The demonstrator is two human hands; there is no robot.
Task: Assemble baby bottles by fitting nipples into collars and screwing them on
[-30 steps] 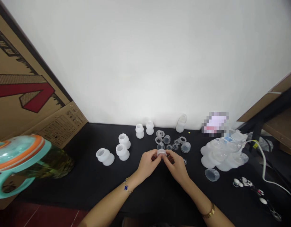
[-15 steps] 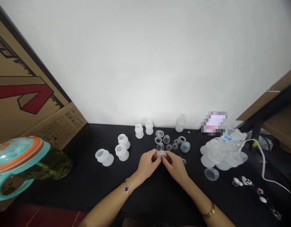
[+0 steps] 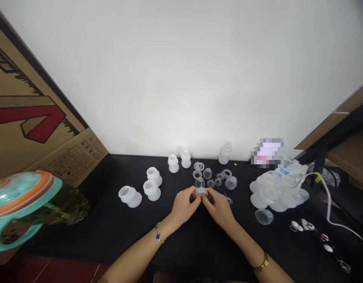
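My left hand [image 3: 185, 204] and my right hand [image 3: 218, 206] meet over the black table. Between them the thumbs and fingers of both pinch a small whitish bottle collar [image 3: 201, 191], its underside hidden by the fingertips. Just beyond it lies a clear dome cap [image 3: 199, 182]. Clear rings [image 3: 197, 174], another dome cap [image 3: 207, 173], several silicone nipples [image 3: 218, 182] and a larger clear cap [image 3: 231, 182] are scattered past my right hand. Open-necked white baby bottle bodies [image 3: 152, 190] stand or lean to the left, two more [image 3: 173, 163] near the wall.
An assembled baby bottle [image 3: 225, 153] stands by the wall. A cluster of capped bottles [image 3: 272, 190] lies on the right, with a loose clear cap [image 3: 264, 216], a white cable [image 3: 328, 204] and a beaded strand [image 3: 323, 237]. A large teal-lidded jug [image 3: 60, 200] stands left, before a cardboard box [image 3: 30, 98].
Almost nothing differs. Both hands keep their pinch on the collar at the same spot, and the parts around them lie unmoved.
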